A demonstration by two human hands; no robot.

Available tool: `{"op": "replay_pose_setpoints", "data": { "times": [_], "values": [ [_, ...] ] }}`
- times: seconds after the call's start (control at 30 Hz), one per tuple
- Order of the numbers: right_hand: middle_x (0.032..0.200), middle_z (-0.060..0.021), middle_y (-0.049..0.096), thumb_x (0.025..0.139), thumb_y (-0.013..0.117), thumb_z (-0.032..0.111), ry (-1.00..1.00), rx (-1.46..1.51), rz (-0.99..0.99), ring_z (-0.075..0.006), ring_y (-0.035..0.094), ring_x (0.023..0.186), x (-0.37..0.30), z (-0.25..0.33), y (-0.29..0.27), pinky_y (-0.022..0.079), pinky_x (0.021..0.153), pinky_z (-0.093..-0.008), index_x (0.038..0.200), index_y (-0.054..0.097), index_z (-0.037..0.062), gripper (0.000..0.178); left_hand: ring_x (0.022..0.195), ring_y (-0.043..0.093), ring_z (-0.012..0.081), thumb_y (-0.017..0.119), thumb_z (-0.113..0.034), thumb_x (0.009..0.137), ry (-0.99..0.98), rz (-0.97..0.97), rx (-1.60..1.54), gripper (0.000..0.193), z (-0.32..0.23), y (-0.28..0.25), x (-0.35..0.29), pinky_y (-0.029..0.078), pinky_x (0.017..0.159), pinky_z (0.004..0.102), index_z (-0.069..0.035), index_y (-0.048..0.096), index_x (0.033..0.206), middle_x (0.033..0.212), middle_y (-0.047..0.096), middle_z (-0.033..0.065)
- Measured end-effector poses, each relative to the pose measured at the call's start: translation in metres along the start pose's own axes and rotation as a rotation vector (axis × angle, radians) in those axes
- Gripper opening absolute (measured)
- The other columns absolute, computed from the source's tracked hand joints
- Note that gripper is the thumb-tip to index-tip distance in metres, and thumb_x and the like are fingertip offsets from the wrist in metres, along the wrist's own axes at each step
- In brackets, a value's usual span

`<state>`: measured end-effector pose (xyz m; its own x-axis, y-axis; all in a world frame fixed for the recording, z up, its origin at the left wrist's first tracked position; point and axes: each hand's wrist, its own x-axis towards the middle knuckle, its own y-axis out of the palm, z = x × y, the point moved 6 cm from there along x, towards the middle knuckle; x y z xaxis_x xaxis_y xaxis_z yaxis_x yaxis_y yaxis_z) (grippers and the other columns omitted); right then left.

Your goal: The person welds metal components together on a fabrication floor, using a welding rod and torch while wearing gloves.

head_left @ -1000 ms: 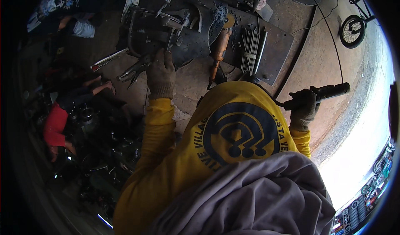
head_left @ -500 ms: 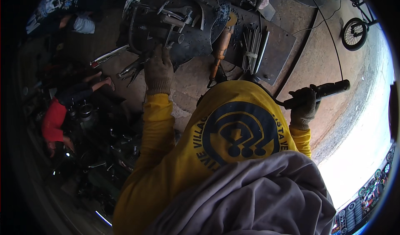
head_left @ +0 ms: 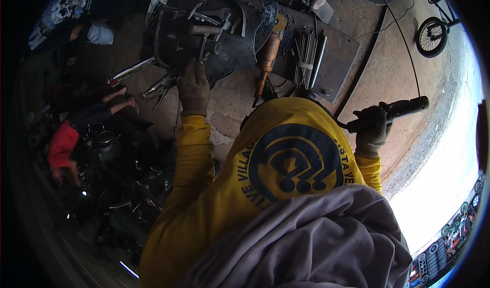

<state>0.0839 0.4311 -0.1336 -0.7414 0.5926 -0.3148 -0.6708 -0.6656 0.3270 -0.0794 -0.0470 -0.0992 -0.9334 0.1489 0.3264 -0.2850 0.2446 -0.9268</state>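
a black handle (head_left: pixel 408 108) is gripped by the right hand (head_left: pixel 372 130); the left hand (head_left: pixel 194 89) is held near a pipe (head_left: pixel 212 46) — whether pinching cannot be told. positioning seems in progress — next, steadiness is called for.

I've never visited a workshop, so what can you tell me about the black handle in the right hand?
The black handle is a thick tube, plastic or rubber by its look. It slants up toward the picture's right. The gloved right hand grips it. A thin, slightly curved dark rod extends from near its outer end; a dark cable seems to leave the other.
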Motion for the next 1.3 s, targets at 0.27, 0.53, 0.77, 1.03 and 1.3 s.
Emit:
{"op": "replay_pose_setpoints", "data": {
  "times": [0.27, 0.53, 0.77, 1.03, 1.3],
  "values": [
    [0.082, -0.0095, 0.061, 0.097, 0.056, 0.021, 0.01, 0.012, 0.023, -0.0206, 0.065, 0.072, 0.001, -0.003, 0.002, 0.059, 0.068, -0.0362, 0.127, 0.044, -0.0003, 0.038, 0.092, 0.066, 0.0384, 0.06, -0.027, 0.095, 0.215, -0.006, 0.249, 0.031, -0.021, -0.006, 0.0, 0.053, 0.079, 0.0455, -0.001, 0.068, 0.111, 0.103, 0.068, 0.0228],
    [0.08, -0.0112, 0.061, 0.096, 0.056, 0.021, 0.006, -0.054, 0.038, -0.0211, 0.064, 0.066, 0.0, 0.003, 0.01, 0.061, 0.067, -0.0413, 0.127, 0.041, -0.0007, 0.041, 0.079, 0.067, 0.0308, 0.063, -0.026, 0.095, 0.385, -0.038, 0.354, 0.035, -0.053, -0.017, 0.0, 0.053, 0.072, 0.0399, 0.001, 0.065, 0.117, 0.091, 0.069, 0.0173],
    [0.079, -0.0112, 0.06, 0.095, 0.056, 0.022, 0.01, -0.034, 0.038, -0.0209, 0.064, 0.067, 0.003, 0.002, 0.008, 0.062, 0.065, -0.0409, 0.128, 0.04, -0.0007, 0.042, 0.065, 0.064, 0.0296, 0.058, -0.022, 0.097, -0.258, 0.115, -0.292, 0.029, -0.022, -0.014, 0.017, 0.051, 0.063, 0.0406, 0.001, 0.065, 0.113, 0.076, 0.067, 0.0155],
    [0.079, -0.0103, 0.06, 0.095, 0.055, 0.019, 0.014, -0.053, 0.017, -0.0206, 0.065, 0.066, 0.005, 0.006, 0.016, 0.062, 0.064, -0.0402, 0.126, 0.041, -0.002, 0.04, 0.059, 0.061, 0.0246, 0.056, -0.021, 0.098, -0.371, 0.165, -0.456, 0.03, -0.018, -0.016, 0.011, 0.048, 0.058, 0.0381, 0.003, 0.064, 0.115, 0.07, 0.064, 0.0121],
    [0.077, -0.0099, 0.06, 0.095, 0.055, 0.02, 0.035, -0.091, 0.029, -0.0198, 0.064, 0.066, 0.009, 0.003, 0.021, 0.062, 0.064, -0.0392, 0.124, 0.043, -0.0024, 0.039, 0.065, 0.067, 0.0315, 0.056, -0.027, 0.098, -0.285, 0.123, -0.235, 0.035, -0.016, -0.015, 0.014, 0.052, 0.062, 0.0414, 0.004, 0.065, 0.113, 0.076, 0.068, 0.0161]
  ]
}}
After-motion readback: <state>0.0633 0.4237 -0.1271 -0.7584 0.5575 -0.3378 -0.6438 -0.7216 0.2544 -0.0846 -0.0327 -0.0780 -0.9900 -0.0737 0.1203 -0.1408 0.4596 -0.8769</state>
